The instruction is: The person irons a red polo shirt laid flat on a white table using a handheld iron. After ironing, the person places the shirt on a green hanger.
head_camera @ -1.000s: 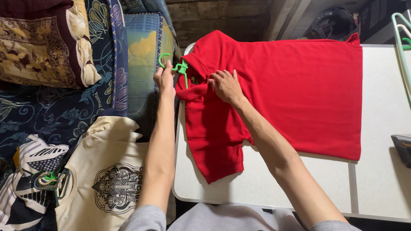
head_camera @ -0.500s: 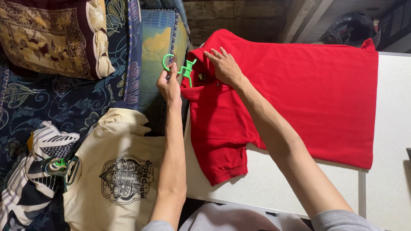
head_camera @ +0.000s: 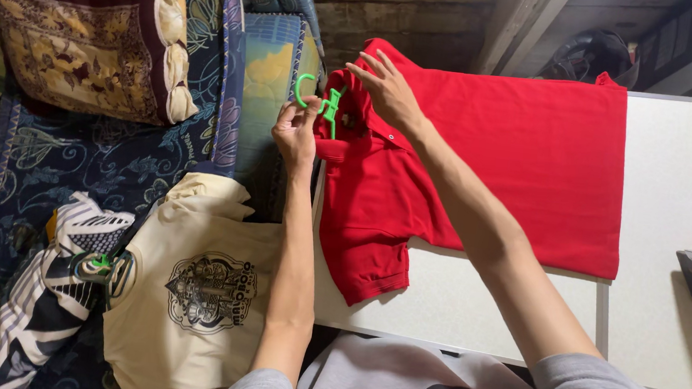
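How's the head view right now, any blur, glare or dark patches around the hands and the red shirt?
Head view: left hand, green hanger and right hand look sharp, no motion blur. The red shirt is evenly lit. The white table is bright without hard glare. The arms cast soft shadows on it. The top background is dim.

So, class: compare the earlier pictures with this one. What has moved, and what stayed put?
The right hand slid from the shirt's chest up to its collar. The left hand keeps its fingers on the green hanger, now raised nearer the collar. The red shirt stays flat on the white table; the cream shirt is unmoved.
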